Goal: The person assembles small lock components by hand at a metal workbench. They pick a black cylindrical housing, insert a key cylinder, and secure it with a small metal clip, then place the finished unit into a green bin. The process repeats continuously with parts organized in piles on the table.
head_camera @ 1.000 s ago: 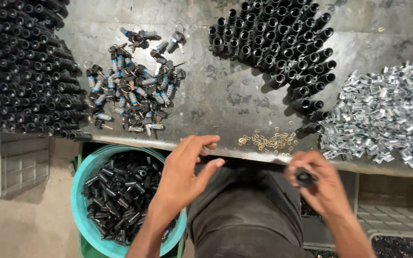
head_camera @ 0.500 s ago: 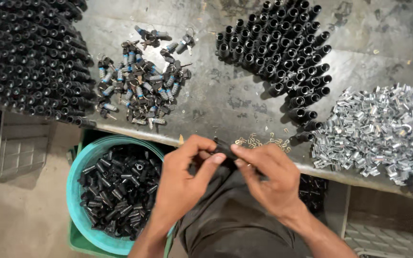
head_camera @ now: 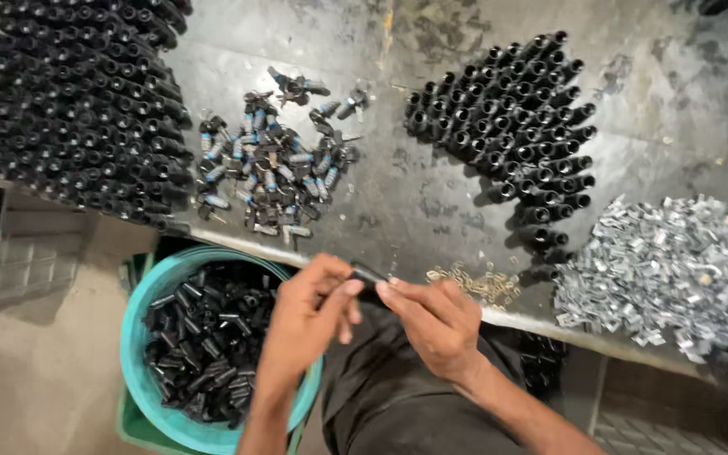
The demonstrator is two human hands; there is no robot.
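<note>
My left hand (head_camera: pixel 309 316) and my right hand (head_camera: pixel 431 316) meet at the front edge of the grey workbench (head_camera: pixel 431 185). Together they pinch a small black tube-shaped part (head_camera: pixel 368 275) between the fingertips. Just right of the hands lies a little heap of brass-coloured clips (head_camera: pixel 478 284). Below my left hand stands a teal tub (head_camera: pixel 141 337) filled with loose black parts.
A big stack of black tubes (head_camera: pixel 77 109) fills the bench's left side. A scatter of blue-and-silver pieces (head_camera: pixel 275 173) lies in the middle, another group of upright black tubes (head_camera: pixel 507 126) to the right, and a heap of shiny metal clips (head_camera: pixel 667 274) at far right.
A second ago my hands were apart, the right one holding a black part. They have come together at the bench edge and both now grip the part.
</note>
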